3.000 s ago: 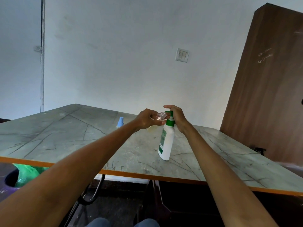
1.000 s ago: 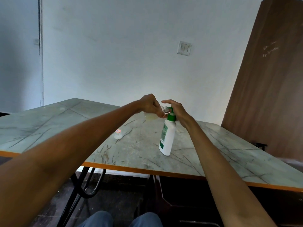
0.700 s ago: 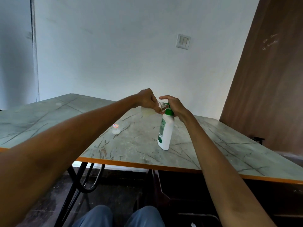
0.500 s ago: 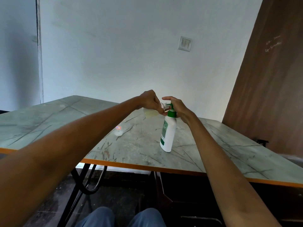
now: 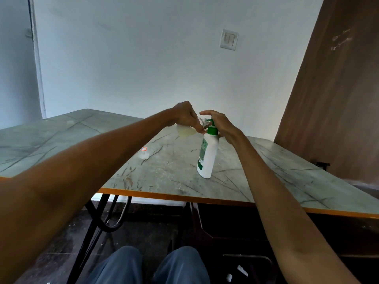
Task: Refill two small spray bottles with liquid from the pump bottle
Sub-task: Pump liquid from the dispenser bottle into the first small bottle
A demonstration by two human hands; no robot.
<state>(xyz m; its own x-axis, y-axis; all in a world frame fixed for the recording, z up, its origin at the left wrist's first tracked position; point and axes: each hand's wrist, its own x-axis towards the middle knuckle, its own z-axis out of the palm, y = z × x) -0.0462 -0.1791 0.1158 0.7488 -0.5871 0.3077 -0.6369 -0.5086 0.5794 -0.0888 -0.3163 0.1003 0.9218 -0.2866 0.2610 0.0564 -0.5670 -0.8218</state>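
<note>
The left hand [image 5: 185,116] grips a small clear spray bottle [image 5: 187,132], held tilted in the air with its open neck against the green nozzle of the pump bottle [image 5: 207,154]; pale yellowish liquid shows in the lower part of the small bottle, below the fingers. The right hand [image 5: 220,124] rests over the green pump head, fingers curved down on it and the forefinger stretched toward the left hand — whether it is pressing down cannot be told. The pump bottle, white with a green label, stands upright on the grey marbled table [image 5: 168,171], a little back from the orange front edge. Farther left on the table, just beside the left forearm, lies a second small clear bottle [image 5: 144,153] with a red-and-white label. Behind the table is a white wall with a light switch [image 5: 228,39], and a brown wooden panel [image 5: 336,95] leans at the right.
</note>
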